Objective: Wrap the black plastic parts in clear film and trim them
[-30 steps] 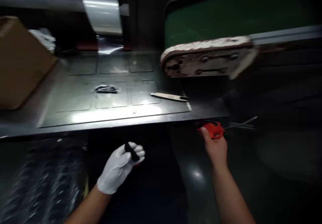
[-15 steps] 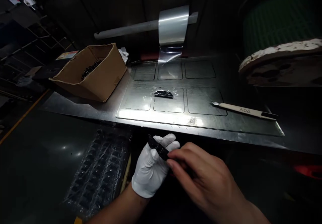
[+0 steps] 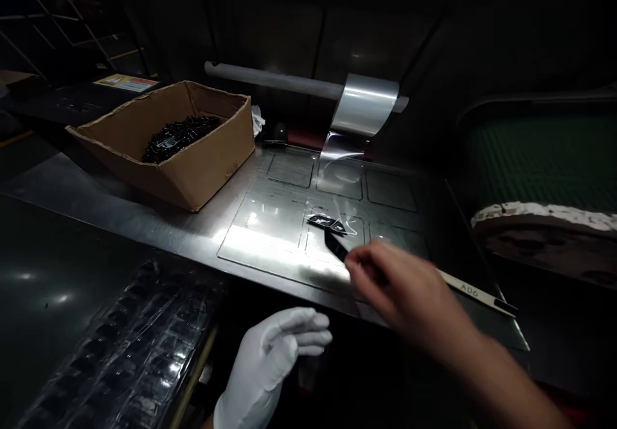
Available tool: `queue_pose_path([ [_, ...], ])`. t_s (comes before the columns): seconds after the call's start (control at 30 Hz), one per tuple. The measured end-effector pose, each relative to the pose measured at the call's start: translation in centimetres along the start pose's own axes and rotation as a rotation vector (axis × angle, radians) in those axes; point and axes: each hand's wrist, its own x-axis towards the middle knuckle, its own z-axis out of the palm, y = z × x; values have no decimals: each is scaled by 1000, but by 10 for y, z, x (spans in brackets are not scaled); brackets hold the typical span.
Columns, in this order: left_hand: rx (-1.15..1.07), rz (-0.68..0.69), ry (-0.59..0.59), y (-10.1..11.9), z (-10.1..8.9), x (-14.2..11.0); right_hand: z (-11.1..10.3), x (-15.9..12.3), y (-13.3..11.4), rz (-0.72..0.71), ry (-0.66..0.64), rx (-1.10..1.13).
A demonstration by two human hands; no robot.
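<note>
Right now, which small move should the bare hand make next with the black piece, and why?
Probably lower the black piece onto the film beside the part already lying there. The right hand holds it just above the plate, and the gloved left hand is open and empty.

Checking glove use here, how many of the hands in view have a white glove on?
1. The left hand, low centre, wears it; the bare right hand holds a small black part over the metal plate.

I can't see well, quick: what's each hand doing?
Left hand: gloved, open, holding nothing.
Right hand: bare, pinching a small black part over the metal table.
</note>
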Motion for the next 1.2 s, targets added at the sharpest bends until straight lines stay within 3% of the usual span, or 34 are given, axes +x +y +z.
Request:
queue_pose_path([
  [0.07, 244, 27, -23, 12, 1, 7, -11, 34, 28, 34, -22, -214],
  [0.13, 580, 201, -64, 31, 5, 23, -18, 62, 50, 57, -58, -303],
  [0.23, 1100, 587, -202, 65, 19, 71, -23, 83, 68, 82, -58, -321],
  [0.3, 1448, 714, -311, 83, 30, 114, -25, 84, 72, 106, -35, -309],
  [0.37, 1750, 731, -384, 95, 40, 155, -27, 79, 74, 121, -1, -252],
  [0.43, 1910, 699, -445, 100, 46, 185, -28, 71, 75, 126, 32, -175],
  [0.53, 1967, 682, -526, 102, 50, 203, -30, 58, 78, 138, 72, -100],
  [0.67, 2040, 774, -581, 99, 47, 183, -34, 38, 81, 155, 146, -60],
  [0.87, 1927, 783, -491, 76, 37, 125, -35, 13, 75, 126, 137, -44],
  [1.03, 1805, 731, -427, 61, 28, 96, -31, 1, 63, 42, 50, -55],
  [1.2, 1740, 765, -349, 49, 20, 74, -22, 3, 47, -92, -59, -185],
])
